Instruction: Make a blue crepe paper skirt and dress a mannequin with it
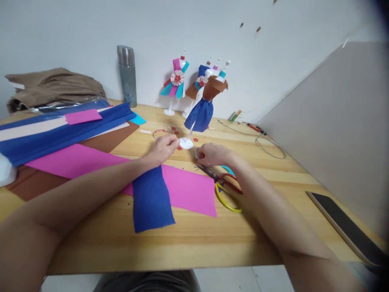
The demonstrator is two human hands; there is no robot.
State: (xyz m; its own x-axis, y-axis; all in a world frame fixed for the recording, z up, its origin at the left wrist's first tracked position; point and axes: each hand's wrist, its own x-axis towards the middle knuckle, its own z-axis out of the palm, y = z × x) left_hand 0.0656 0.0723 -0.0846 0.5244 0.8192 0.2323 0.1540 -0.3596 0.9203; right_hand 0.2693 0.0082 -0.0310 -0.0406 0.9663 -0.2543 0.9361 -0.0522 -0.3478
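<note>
A miniature dress form [204, 106] with a brown crepe-paper top and a blue skirt stands tilted on a round white base [186, 143]. My left hand [164, 148] is closed beside that base, fingertips pressed together at its left edge; whatever they pinch is hidden. To the right of the base, my right hand [214, 154] is closed around a small white roll [197, 153], perhaps tape, mostly covered by the fingers. Scissors [226, 190] with one red and one yellow handle lie under my right wrist. A blue paper strip [152, 200] crosses a long pink sheet [191, 188] below my left hand.
More dressed forms [177, 79] stand by the wall, near a grey-green flask [127, 77]. Folded blue paper [73, 138], a brown cloth bundle [57, 87] and brown sheets fill the left side. A phone [343, 225], a thin cable [270, 155] and a red cutter [254, 128] lie right.
</note>
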